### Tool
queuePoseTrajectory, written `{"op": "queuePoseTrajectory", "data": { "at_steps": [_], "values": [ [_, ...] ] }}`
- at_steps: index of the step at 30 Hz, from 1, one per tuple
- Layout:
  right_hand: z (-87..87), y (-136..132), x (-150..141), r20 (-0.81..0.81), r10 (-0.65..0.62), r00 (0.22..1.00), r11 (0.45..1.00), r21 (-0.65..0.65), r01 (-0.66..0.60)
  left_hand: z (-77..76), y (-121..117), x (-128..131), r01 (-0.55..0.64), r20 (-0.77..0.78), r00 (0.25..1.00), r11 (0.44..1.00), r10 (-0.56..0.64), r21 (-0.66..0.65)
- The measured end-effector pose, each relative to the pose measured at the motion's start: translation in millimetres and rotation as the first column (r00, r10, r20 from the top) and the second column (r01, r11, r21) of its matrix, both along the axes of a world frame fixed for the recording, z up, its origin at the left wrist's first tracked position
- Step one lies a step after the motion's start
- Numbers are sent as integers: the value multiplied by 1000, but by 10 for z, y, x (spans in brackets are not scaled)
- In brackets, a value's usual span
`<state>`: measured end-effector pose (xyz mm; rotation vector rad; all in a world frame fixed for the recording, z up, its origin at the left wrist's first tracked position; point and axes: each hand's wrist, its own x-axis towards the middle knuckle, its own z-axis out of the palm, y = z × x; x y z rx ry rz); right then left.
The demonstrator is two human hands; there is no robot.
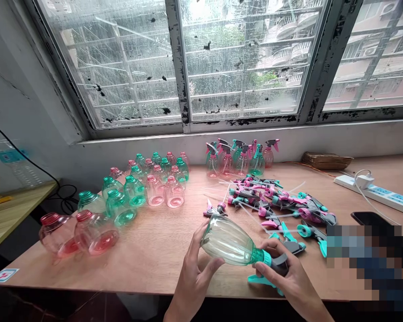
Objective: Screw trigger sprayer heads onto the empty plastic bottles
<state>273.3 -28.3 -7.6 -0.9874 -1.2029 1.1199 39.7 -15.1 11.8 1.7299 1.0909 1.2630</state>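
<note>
A clear green spray bottle lies tilted on its side in the air above the table's front edge, its neck toward the right. My left hand grips the bottle's body near its base, thumb below and fingers behind. On the neck sits a teal and grey spray head, and my right hand has its thumb and fingers closed round it. The teal trigger hangs below. Just beyond my right hand lies a pile of loose pink, teal and grey spray heads with thin tubes.
Several open pink and green bottles stand at the left. Finished-looking spray bottles stand by the wall. At the right are a power strip, a dark phone, a brown bundle and a blurred patch. The table's front edge is close.
</note>
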Motion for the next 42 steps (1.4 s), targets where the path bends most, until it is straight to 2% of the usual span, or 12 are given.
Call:
{"op": "queuePoseTrajectory", "data": {
  "at_steps": [7,16,25,31,36,42],
  "values": [
    [-20,12,16,-73,-9,997,1000,5,9,11,24,-3,-40,-34,998,991,44,128],
    [-21,2,24,-2,47,999,999,-18,-47,-84,19,-14,-52,46,998,997,50,54],
    [14,-8,14,-13,1,1000,1000,-16,-2,54,30,-5,-36,8,999,998,35,59],
    [-10,-5,16,-15,-2,1000,1000,-14,2,56,13,-21,54,59,997,998,-55,15],
    [-18,-4,4,-8,-11,1000,1000,-12,11,27,11,1,11,77,997,999,-9,-30],
    [-10,-5,6,7,-23,1000,1000,-2,23,13,15,-6,-19,25,999,1000,20,-10]
  ]
}}
